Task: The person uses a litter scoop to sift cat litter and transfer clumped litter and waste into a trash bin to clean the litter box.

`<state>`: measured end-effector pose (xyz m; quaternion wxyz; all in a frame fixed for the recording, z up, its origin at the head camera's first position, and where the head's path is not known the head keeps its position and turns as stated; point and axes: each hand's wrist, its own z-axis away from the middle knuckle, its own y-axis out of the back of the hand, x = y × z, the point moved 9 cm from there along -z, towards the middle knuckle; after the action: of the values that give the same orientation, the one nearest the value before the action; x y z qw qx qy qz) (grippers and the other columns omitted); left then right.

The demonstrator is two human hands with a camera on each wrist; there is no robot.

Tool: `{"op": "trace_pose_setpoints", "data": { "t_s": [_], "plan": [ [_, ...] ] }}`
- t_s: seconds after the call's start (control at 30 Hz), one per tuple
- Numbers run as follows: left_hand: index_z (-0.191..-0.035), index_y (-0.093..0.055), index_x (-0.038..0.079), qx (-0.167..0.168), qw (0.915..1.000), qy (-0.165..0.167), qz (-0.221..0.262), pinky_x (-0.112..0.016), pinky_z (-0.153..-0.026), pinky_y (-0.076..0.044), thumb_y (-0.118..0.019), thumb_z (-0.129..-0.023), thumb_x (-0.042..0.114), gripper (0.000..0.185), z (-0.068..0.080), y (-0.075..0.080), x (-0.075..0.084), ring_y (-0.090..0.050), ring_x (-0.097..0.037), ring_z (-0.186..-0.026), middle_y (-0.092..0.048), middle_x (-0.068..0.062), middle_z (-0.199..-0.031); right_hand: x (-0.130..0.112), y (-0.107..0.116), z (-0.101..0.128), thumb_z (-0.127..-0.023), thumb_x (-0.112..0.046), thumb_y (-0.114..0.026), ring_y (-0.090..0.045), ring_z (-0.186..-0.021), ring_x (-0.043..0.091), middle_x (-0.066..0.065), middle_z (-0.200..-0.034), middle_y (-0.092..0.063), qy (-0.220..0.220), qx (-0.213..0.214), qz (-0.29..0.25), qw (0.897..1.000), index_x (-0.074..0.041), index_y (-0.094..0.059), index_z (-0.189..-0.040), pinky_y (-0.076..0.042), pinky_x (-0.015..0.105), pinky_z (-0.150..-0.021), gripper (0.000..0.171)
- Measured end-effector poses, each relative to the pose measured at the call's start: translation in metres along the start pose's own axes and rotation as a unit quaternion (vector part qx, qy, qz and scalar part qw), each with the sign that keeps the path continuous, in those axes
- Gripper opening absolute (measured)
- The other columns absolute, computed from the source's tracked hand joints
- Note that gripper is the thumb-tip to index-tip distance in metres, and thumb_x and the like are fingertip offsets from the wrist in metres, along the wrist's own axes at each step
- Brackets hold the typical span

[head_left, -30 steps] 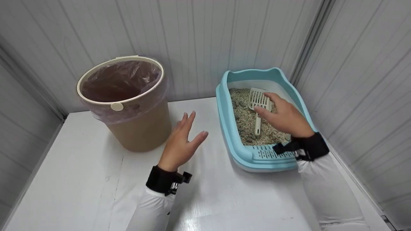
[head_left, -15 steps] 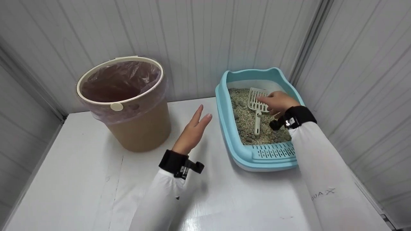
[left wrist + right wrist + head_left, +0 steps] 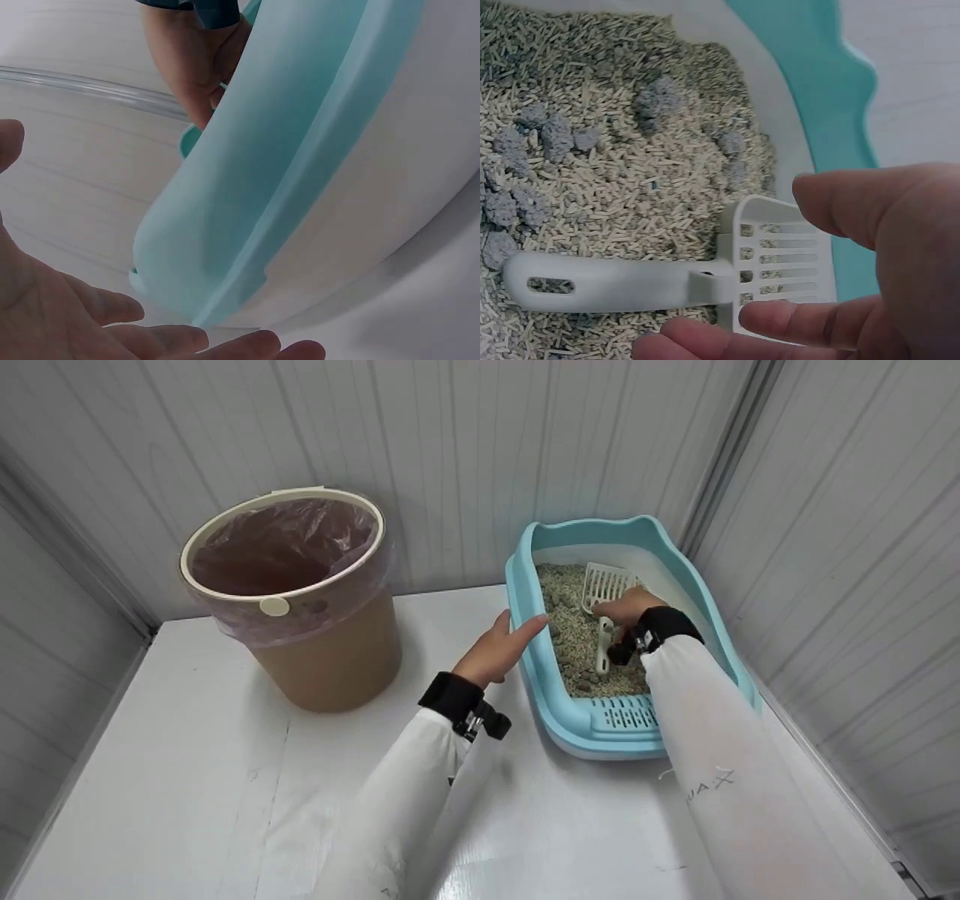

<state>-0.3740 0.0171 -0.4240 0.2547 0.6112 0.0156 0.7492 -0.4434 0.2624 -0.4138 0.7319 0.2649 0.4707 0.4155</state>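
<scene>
A light-blue litter box [image 3: 541, 701] stands at the right on the white table, filled with pale pellet litter [image 3: 630, 195] and grey clumps [image 3: 551, 139]. A white slotted scoop [image 3: 602, 649] [image 3: 607, 281] lies flat on the litter. My right hand [image 3: 624, 606] [image 3: 787, 259] is over it, thumb above and fingers [image 3: 705, 341] below the slotted head, with nothing lifted. My left hand [image 3: 499, 645] [image 3: 112, 330] is open with straight fingers at the box's left rim [image 3: 300, 150]. Whether it touches the rim is unclear.
A tan waste bin [image 3: 330, 660] lined with a pinkish plastic bag [image 3: 277, 547] stands at the left rear of the table [image 3: 187, 780]. Grey panelled walls close in behind and on both sides. The litter box sits close to the right wall.
My left hand has moved right from mid-table to the box's left rim. My right hand has drawn back from the scoop's head towards its neck and lowered onto it.
</scene>
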Motion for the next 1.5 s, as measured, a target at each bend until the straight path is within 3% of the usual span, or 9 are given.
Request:
{"op": "trace_pose_setpoints", "data": {
  "t_s": [0.2, 0.3, 0.4, 0.63, 0.8, 1.03, 1.3, 1.5],
  "plan": [
    [-0.170, 0.000, 0.015, -0.006, 0.9995, 0.018, -0.026, -0.058, -0.108, -0.052, -0.047, -0.091, 0.084, 0.115, -0.010, -0.014, -0.001, -0.040, -0.034, -0.154, -0.023, -0.017, -0.174, -0.006, -0.007, -0.007, -0.103, -0.052, -0.055, -0.060, -0.082, 0.020, 0.013, -0.106, -0.070, -0.014, 0.020, 0.059, 0.998, 0.000, -0.069, -0.128, -0.052, 0.040, -0.084, 0.059],
    [-0.170, -0.002, 0.012, 0.002, 0.9988, 0.019, -0.046, -0.054, -0.104, -0.054, -0.046, -0.092, 0.083, 0.114, -0.014, -0.016, -0.003, -0.045, -0.034, -0.150, -0.027, -0.019, -0.172, -0.008, -0.011, -0.008, -0.103, -0.048, -0.056, -0.062, -0.090, 0.024, 0.018, -0.118, -0.071, -0.016, 0.020, 0.068, 0.997, 0.001, -0.070, -0.125, -0.054, 0.043, -0.088, 0.055],
    [-0.169, -0.008, 0.010, 0.011, 0.9978, 0.014, -0.064, -0.051, -0.098, -0.056, -0.046, -0.094, 0.081, 0.110, -0.017, -0.015, -0.003, -0.052, -0.034, -0.142, -0.035, -0.022, -0.168, -0.009, -0.014, -0.009, -0.103, -0.042, -0.058, -0.061, -0.091, 0.027, 0.016, -0.108, -0.067, -0.018, 0.020, 0.064, 0.998, 0.001, -0.071, -0.118, -0.054, 0.044, -0.087, 0.048],
    [-0.162, -0.029, 0.005, 0.012, 0.9953, -0.007, -0.096, -0.040, -0.082, -0.055, -0.052, -0.101, 0.064, 0.088, -0.019, -0.018, -0.001, -0.062, -0.026, -0.114, -0.055, -0.020, -0.147, -0.004, -0.019, -0.010, -0.096, -0.031, -0.065, -0.054, -0.069, 0.018, -0.002, -0.067, -0.055, -0.008, 0.031, 0.085, 0.996, -0.012, -0.064, -0.077, -0.046, 0.033, -0.066, 0.027],
    [-0.150, -0.043, 0.002, 0.013, 0.9924, -0.022, -0.120, -0.034, -0.074, -0.050, -0.055, -0.104, 0.052, 0.069, -0.018, -0.020, 0.000, -0.059, -0.022, -0.092, -0.063, -0.015, -0.121, 0.004, -0.026, -0.012, -0.096, -0.027, -0.065, -0.053, -0.069, 0.018, -0.003, -0.065, -0.054, -0.016, 0.017, 0.070, 0.997, -0.015, -0.062, -0.073, -0.045, 0.032, -0.064, 0.026],
    [-0.147, -0.048, 0.001, 0.006, 0.9894, -0.033, -0.141, -0.040, -0.096, -0.053, -0.058, -0.102, 0.053, 0.069, -0.015, -0.019, 0.002, -0.063, -0.025, -0.110, -0.065, -0.016, -0.131, 0.009, -0.026, -0.012, -0.096, -0.027, -0.058, -0.049, -0.064, 0.017, -0.003, -0.063, -0.052, -0.029, -0.010, 0.054, 0.998, -0.018, -0.061, -0.069, -0.044, 0.034, -0.063, 0.029],
    [-0.157, -0.039, 0.001, 0.003, 0.9831, -0.033, -0.180, -0.044, -0.113, -0.049, -0.063, -0.100, 0.047, 0.076, -0.007, -0.013, 0.003, -0.058, -0.028, -0.137, -0.056, -0.018, -0.153, 0.005, -0.005, -0.020, -0.106, -0.047, -0.041, -0.042, -0.056, 0.016, -0.005, -0.058, -0.042, -0.005, -0.020, 0.044, 0.999, -0.021, -0.050, -0.069, -0.043, 0.038, -0.073, 0.046],
    [-0.161, -0.033, 0.003, -0.004, 0.9778, -0.046, -0.204, -0.044, -0.114, -0.048, -0.064, -0.099, 0.047, 0.082, 0.007, -0.003, 0.010, -0.056, -0.028, -0.140, -0.053, -0.016, -0.157, 0.006, 0.013, -0.021, -0.105, -0.033, -0.035, -0.040, -0.055, 0.016, -0.004, -0.059, -0.042, 0.027, -0.014, 0.062, 0.998, -0.018, -0.047, -0.070, -0.041, 0.036, -0.067, 0.039]
  ]
}}
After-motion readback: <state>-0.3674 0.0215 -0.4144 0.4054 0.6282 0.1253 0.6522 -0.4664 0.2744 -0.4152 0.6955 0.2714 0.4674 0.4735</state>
